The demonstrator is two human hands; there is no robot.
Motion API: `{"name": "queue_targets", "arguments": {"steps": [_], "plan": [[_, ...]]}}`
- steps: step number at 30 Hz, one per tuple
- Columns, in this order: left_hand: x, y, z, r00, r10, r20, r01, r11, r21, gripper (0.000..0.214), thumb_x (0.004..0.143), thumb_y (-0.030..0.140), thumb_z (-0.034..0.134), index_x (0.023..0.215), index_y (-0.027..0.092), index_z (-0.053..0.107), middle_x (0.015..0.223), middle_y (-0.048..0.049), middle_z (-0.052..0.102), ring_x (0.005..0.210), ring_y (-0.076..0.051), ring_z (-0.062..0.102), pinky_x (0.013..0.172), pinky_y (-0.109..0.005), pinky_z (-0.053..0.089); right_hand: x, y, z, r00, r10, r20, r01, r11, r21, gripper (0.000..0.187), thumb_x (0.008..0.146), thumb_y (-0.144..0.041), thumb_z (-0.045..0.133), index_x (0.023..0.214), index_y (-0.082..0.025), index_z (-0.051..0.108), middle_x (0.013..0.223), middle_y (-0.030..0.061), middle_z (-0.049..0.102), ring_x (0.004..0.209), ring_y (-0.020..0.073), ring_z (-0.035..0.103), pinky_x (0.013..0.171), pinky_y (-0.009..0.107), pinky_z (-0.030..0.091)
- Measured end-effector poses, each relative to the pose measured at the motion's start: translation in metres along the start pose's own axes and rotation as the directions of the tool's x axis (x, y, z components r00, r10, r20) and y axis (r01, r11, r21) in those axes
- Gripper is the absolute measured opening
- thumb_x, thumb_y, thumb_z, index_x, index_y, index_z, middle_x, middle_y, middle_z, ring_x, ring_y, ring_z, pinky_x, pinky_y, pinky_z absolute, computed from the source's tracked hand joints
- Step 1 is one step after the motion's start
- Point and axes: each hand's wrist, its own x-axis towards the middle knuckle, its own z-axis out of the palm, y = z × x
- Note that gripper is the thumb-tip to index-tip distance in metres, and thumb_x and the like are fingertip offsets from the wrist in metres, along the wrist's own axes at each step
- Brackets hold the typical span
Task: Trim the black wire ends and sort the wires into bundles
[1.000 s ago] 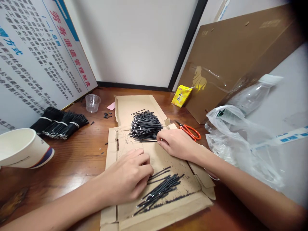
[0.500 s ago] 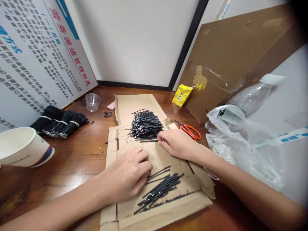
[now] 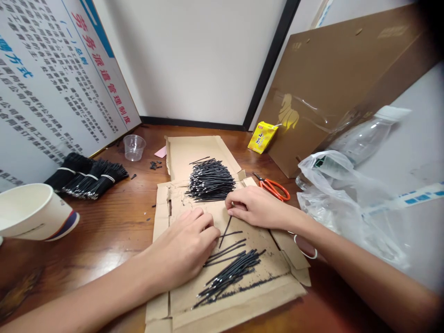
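Observation:
My right hand (image 3: 255, 206) pinches one end of a thin black wire piece (image 3: 225, 232), which slants down towards my left hand. My left hand (image 3: 190, 245) rests on the cardboard (image 3: 194, 145) with its fingers curled; the fingertips are mostly hidden. Another short black wire (image 3: 234, 233) sticks out beside those fingertips, and I cannot tell whether they grip it. Behind both hands lies a big pile of black wires (image 3: 211, 180) with bright ends. In front, a smaller loose bunch of black wires (image 3: 232, 275) lies on the cardboard, with a few separate ones alongside.
Red-handled scissors (image 3: 277, 189) lie right of the pile. At left are banded black bundles (image 3: 92, 178), a clear plastic cup (image 3: 134, 148) and a paper bowl (image 3: 41, 212). A yellow drink carton (image 3: 262, 137), a brown box (image 3: 319, 92) and a plastic bag (image 3: 333, 199) stand right.
My right hand has drawn slightly back from the big pile, and a black wire now shows in its fingers. Another wire now shows by my left fingertips; that hand has hardly moved.

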Motion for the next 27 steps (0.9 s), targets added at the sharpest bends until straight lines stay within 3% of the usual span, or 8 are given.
{"name": "queue_targets", "arguments": {"steps": [6,10,12,16,20,23,27], "plan": [[-0.001,0.000,-0.002,0.999,-0.034,-0.036,0.033,0.999,-0.038,0.031,0.101,0.015,0.032,0.089,0.012,0.061,0.088,-0.0087,0.054,0.083,-0.021,0.045,0.073,-0.036,0.040,-0.004,-0.010,-0.004,0.992,0.061,0.111,-0.030,0.966,-0.258,0.032,0.099,-0.035,0.045,0.077,-0.018,0.060,0.080,0.0054,0.070,0.067,0.0175,0.059,0.059,0.029,0.027],[-0.001,0.001,-0.004,0.999,-0.033,-0.015,0.033,0.999,-0.029,0.032,0.102,0.035,0.039,0.094,0.012,0.060,0.090,-0.0082,0.054,0.083,-0.023,0.046,0.073,-0.037,0.039,-0.008,-0.021,-0.011,0.954,-0.069,0.293,0.120,0.979,-0.162,0.031,0.097,-0.032,0.047,0.073,-0.018,0.062,0.076,0.0039,0.069,0.066,0.0160,0.057,0.059,0.029,0.027],[-0.001,0.001,-0.004,1.000,-0.021,0.022,0.021,1.000,0.011,0.039,0.099,0.049,0.045,0.094,0.013,0.060,0.091,-0.0085,0.055,0.084,-0.024,0.046,0.073,-0.037,0.038,-0.009,-0.023,-0.013,0.946,-0.089,0.312,0.127,0.986,-0.105,0.031,0.096,-0.031,0.050,0.070,-0.018,0.062,0.073,0.0029,0.068,0.065,0.0147,0.056,0.060,0.028,0.027],[0.000,0.002,-0.004,0.995,0.036,0.096,-0.039,0.999,0.031,0.050,0.093,0.063,0.048,0.102,0.015,0.061,0.097,-0.0096,0.055,0.087,-0.025,0.045,0.076,-0.039,0.038,-0.006,-0.016,-0.009,0.995,-0.025,0.094,0.033,0.995,-0.094,0.029,0.097,-0.029,0.049,0.073,-0.018,0.062,0.077,0.0036,0.068,0.070,0.0149,0.056,0.064,0.028,0.030],[0.000,0.005,-0.007,0.979,0.134,0.151,-0.139,0.990,0.020,0.051,0.095,0.061,0.045,0.120,0.018,0.058,0.105,-0.0107,0.055,0.092,-0.027,0.046,0.083,-0.041,0.038,-0.001,-0.005,0.005,0.995,0.000,-0.100,-0.008,0.997,-0.081,0.016,0.094,-0.018,0.049,0.087,-0.018,0.064,0.086,0.0039,0.069,0.080,0.0172,0.059,0.069,0.028,0.034],[-0.001,0.006,-0.009,0.971,0.173,0.164,-0.177,0.984,0.011,0.047,0.096,0.059,0.045,0.122,0.021,0.059,0.105,-0.0100,0.056,0.091,-0.026,0.047,0.084,-0.041,0.038,0.002,-0.001,0.014,0.989,0.000,-0.146,-0.014,0.996,-0.090,0.015,0.095,-0.018,0.049,0.094,-0.018,0.064,0.092,0.0050,0.070,0.084,0.0186,0.060,0.072,0.030,0.036],[-0.001,0.008,-0.010,0.965,0.176,0.194,-0.177,0.984,-0.014,0.060,0.087,0.067,0.054,0.127,0.023,0.057,0.105,-0.0096,0.055,0.091,-0.027,0.047,0.083,-0.041,0.038,0.004,0.000,0.021,0.987,0.023,-0.160,-0.041,0.993,-0.109,0.015,0.094,-0.018,0.048,0.097,-0.017,0.063,0.096,0.0061,0.070,0.085,0.0187,0.060,0.073,0.030,0.036]]}}
